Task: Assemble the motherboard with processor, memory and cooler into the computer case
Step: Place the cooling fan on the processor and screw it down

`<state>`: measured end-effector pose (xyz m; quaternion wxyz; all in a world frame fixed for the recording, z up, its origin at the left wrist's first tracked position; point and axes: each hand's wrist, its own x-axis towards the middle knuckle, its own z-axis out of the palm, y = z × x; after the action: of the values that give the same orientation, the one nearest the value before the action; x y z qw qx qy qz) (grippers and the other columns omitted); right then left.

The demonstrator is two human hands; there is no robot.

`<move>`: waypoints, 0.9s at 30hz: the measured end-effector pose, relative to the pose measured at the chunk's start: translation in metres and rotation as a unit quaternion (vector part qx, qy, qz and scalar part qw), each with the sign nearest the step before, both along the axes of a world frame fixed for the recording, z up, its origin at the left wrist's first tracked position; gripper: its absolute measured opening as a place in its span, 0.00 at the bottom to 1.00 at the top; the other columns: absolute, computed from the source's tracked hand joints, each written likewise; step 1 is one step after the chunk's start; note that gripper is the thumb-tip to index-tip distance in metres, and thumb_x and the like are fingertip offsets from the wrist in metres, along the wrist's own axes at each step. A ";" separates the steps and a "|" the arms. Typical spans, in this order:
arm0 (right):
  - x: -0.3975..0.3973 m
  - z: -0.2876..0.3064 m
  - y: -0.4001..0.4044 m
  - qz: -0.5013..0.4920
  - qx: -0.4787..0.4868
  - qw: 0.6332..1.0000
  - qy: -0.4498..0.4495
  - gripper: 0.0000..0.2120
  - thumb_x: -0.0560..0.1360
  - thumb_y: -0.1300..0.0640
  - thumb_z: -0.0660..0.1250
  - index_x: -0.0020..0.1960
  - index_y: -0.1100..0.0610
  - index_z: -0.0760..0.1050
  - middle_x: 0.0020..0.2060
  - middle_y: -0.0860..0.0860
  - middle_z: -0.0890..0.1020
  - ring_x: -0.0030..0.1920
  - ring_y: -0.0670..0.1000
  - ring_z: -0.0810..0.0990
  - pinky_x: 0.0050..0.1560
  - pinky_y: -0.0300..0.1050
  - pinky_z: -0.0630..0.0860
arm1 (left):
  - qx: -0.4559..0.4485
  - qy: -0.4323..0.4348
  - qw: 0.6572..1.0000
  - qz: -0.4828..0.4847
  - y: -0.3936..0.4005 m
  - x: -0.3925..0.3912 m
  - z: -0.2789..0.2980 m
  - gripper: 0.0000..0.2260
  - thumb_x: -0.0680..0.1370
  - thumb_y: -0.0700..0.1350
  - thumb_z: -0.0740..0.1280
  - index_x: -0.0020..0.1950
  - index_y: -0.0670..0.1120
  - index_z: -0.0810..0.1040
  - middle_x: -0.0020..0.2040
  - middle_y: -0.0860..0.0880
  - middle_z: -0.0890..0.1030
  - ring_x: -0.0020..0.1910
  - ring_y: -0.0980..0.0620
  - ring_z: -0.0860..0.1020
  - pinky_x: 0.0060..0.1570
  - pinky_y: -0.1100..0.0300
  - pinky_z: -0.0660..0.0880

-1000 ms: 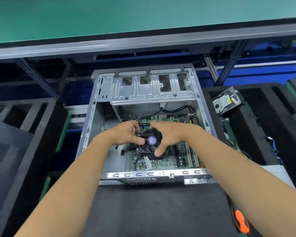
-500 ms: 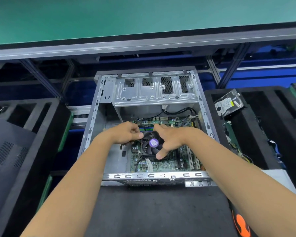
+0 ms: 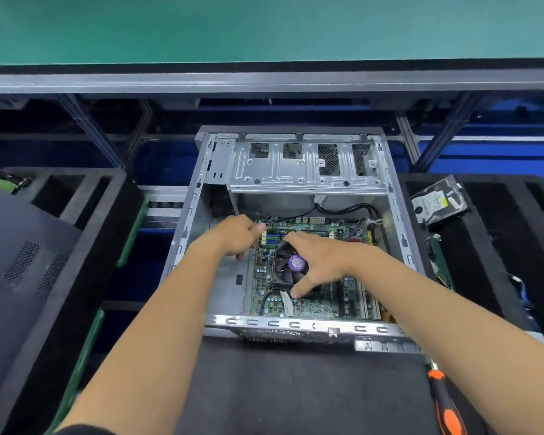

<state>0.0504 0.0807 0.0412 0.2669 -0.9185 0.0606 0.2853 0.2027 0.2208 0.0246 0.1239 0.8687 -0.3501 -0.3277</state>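
The computer case (image 3: 296, 171) lies open on the counter (image 3: 296, 387), with the motherboard (image 3: 321, 304) seated flat inside it. The right hand (image 3: 322, 262) spreads wide over the cooler (image 3: 288, 266), thumb at its near edge and fingers reaching past its far side. The left hand (image 3: 237, 235) is curled at the board's far-left corner; whether it pinches anything, I cannot tell. A hard drive (image 3: 437, 200) rests in a foam tray (image 3: 500, 246) to the right.
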 end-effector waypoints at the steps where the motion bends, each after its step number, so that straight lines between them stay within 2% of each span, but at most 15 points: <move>1: 0.000 0.000 0.001 0.004 -0.003 1.000 0.004 0.53 0.66 0.41 0.77 0.77 0.53 0.48 0.77 0.52 0.56 0.75 0.56 0.58 0.73 0.53 0.62 | 0.005 -0.019 1.000 -0.001 0.001 0.001 -0.001 0.23 0.82 0.57 0.52 0.39 0.42 0.74 0.25 0.49 0.77 0.30 0.52 0.75 0.34 0.59 0.67; 5: 0.000 0.002 0.003 0.020 -0.018 1.000 0.011 0.55 0.66 0.40 0.76 0.78 0.53 0.45 0.77 0.51 0.53 0.76 0.56 0.55 0.73 0.57 0.61 | 0.044 -0.072 0.996 -0.010 0.001 0.004 -0.005 0.22 0.81 0.59 0.53 0.36 0.44 0.70 0.35 0.47 0.74 0.38 0.47 0.73 0.40 0.56 0.68; 8: -0.002 0.002 0.003 0.022 -0.024 0.999 0.003 0.53 0.67 0.40 0.76 0.78 0.53 0.46 0.76 0.51 0.55 0.75 0.56 0.57 0.71 0.57 0.63 | 0.084 -0.075 0.994 -0.010 0.001 0.005 -0.009 0.23 0.80 0.61 0.54 0.38 0.44 0.71 0.47 0.42 0.79 0.42 0.46 0.74 0.44 0.55 0.71; 11: -0.002 0.003 0.002 0.025 -0.020 0.999 -0.003 0.51 0.67 0.42 0.77 0.77 0.54 0.49 0.73 0.52 0.60 0.73 0.56 0.61 0.68 0.55 0.66 | 0.125 -0.061 0.990 -0.030 0.001 0.002 -0.011 0.24 0.80 0.61 0.57 0.50 0.40 0.77 0.56 0.39 0.79 0.51 0.42 0.78 0.46 0.55 0.71; 13: -0.002 0.005 0.001 0.025 -0.012 1.000 -0.005 0.49 0.66 0.44 0.78 0.75 0.54 0.52 0.70 0.52 0.63 0.70 0.56 0.64 0.66 0.55 0.68 | 0.135 -0.060 0.988 -0.038 0.001 0.000 -0.010 0.26 0.80 0.60 0.56 0.55 0.37 0.77 0.59 0.38 0.77 0.56 0.40 0.77 0.46 0.56 0.70; 16: -0.001 0.005 -0.002 0.005 0.011 1.000 -0.007 0.47 0.65 0.48 0.80 0.74 0.55 0.55 0.68 0.52 0.65 0.66 0.55 0.68 0.64 0.51 0.70 | 0.112 -0.049 0.992 -0.031 0.001 -0.002 -0.008 0.24 0.81 0.58 0.57 0.54 0.36 0.76 0.58 0.37 0.78 0.55 0.40 0.78 0.45 0.56 0.70; 19: 0.000 0.004 -0.002 -0.009 0.016 1.000 -0.014 0.45 0.65 0.50 0.79 0.72 0.55 0.56 0.66 0.52 0.67 0.59 0.54 0.70 0.55 0.48 0.70 | 0.095 -0.043 0.994 -0.031 0.003 -0.003 -0.004 0.19 0.81 0.55 0.57 0.47 0.41 0.77 0.56 0.37 0.79 0.46 0.43 0.78 0.43 0.57 0.70; 20: 0.000 0.004 -0.002 -0.009 0.014 1.000 -0.016 0.44 0.66 0.51 0.79 0.72 0.55 0.56 0.65 0.52 0.67 0.57 0.53 0.69 0.53 0.47 0.69 | 0.096 -0.044 0.994 -0.032 0.003 -0.003 -0.004 0.19 0.82 0.54 0.57 0.47 0.41 0.77 0.56 0.37 0.79 0.47 0.43 0.77 0.45 0.57 0.71; 22: 0.000 0.003 -0.002 -0.007 0.015 1.000 -0.016 0.43 0.66 0.51 0.79 0.72 0.55 0.57 0.63 0.51 0.67 0.56 0.52 0.69 0.52 0.46 0.69 | 0.090 -0.046 0.994 -0.030 0.002 -0.003 -0.003 0.19 0.82 0.53 0.56 0.53 0.39 0.78 0.57 0.39 0.79 0.54 0.43 0.76 0.50 0.56 0.71; 23: 0.000 0.004 -0.002 -0.008 0.016 1.000 -0.017 0.42 0.66 0.51 0.79 0.71 0.56 0.58 0.61 0.51 0.68 0.56 0.53 0.71 0.53 0.47 0.71 | 0.078 -0.047 0.995 -0.029 0.002 -0.002 -0.003 0.19 0.82 0.52 0.56 0.52 0.38 0.78 0.54 0.40 0.79 0.53 0.43 0.76 0.50 0.56 0.72; 24: 0.001 0.004 -0.002 -0.012 0.016 1.000 -0.023 0.40 0.65 0.52 0.79 0.69 0.56 0.60 0.59 0.50 0.70 0.55 0.53 0.72 0.53 0.47 0.73 | 0.062 -0.051 0.996 -0.028 0.002 -0.002 -0.003 0.18 0.82 0.52 0.57 0.46 0.39 0.78 0.49 0.41 0.79 0.50 0.43 0.77 0.47 0.56 0.71; 26: 0.002 0.006 -0.002 -0.026 0.012 0.999 -0.045 0.37 0.63 0.52 0.79 0.66 0.55 0.64 0.57 0.51 0.74 0.54 0.54 0.75 0.54 0.50 0.76 | 0.032 -0.065 0.997 -0.017 0.002 -0.002 -0.002 0.19 0.82 0.52 0.57 0.35 0.43 0.71 0.38 0.45 0.76 0.41 0.44 0.75 0.40 0.57 0.69; 27: 0.002 0.006 -0.003 -0.035 0.010 0.998 -0.059 0.37 0.62 0.51 0.78 0.66 0.55 0.65 0.57 0.52 0.75 0.53 0.54 0.75 0.54 0.51 0.76 | 0.019 -0.069 0.997 -0.007 0.002 -0.001 -0.001 0.19 0.82 0.52 0.58 0.33 0.45 0.69 0.34 0.46 0.74 0.36 0.46 0.73 0.37 0.57 0.68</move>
<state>0.0520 0.0779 0.0475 0.2893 -0.9283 0.0743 0.2216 0.2015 0.2231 0.0236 0.0800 0.8890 -0.3577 -0.2744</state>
